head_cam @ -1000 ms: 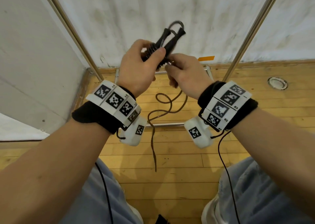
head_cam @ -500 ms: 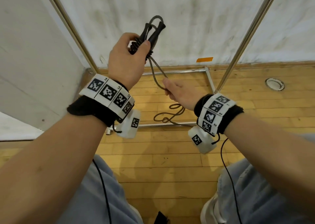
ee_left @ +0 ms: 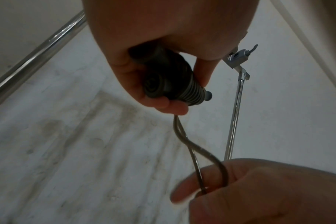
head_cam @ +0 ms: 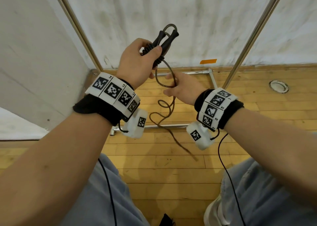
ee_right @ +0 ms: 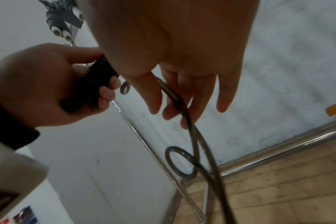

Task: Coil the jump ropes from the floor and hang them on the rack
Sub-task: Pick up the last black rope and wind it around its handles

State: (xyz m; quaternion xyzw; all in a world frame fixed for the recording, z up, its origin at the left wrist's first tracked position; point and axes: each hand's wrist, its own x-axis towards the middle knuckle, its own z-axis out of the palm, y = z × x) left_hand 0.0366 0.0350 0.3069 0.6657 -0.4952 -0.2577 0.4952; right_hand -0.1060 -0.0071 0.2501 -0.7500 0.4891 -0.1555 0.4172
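Left hand (head_cam: 137,62): raised in front of the white wall (head_cam: 188,19), fingers curling tight round both black ribbed handles (head_cam: 163,40) of the jump rope, thumb pressing over them; handle tips pointing up and away, a short loop of cord arching above them

Right hand (head_cam: 181,90): sitting lower and just right of the left, fingers only loosely bent, the rope (head_cam: 169,74) passing through them; the right wrist view is showing the cord running between nearly straight fingers (ee_right: 192,97), not clamped

Rope: two dark strands dropping from the handles, crossing once, running into the right hand, then hanging below it in a small loop (head_cam: 164,103) and a larger one, the tail trailing onto the wooden floor (head_cam: 171,174)

Rack (head_cam: 253,31): chrome tubes slanting up on both sides, base bars lying on the floor against the wall; a hook fitting (ee_left: 238,59) is showing on an upright in the left wrist view

Also present: orange tape strip (head_cam: 208,61) on the wall, round metal floor plate (head_cam: 278,86)
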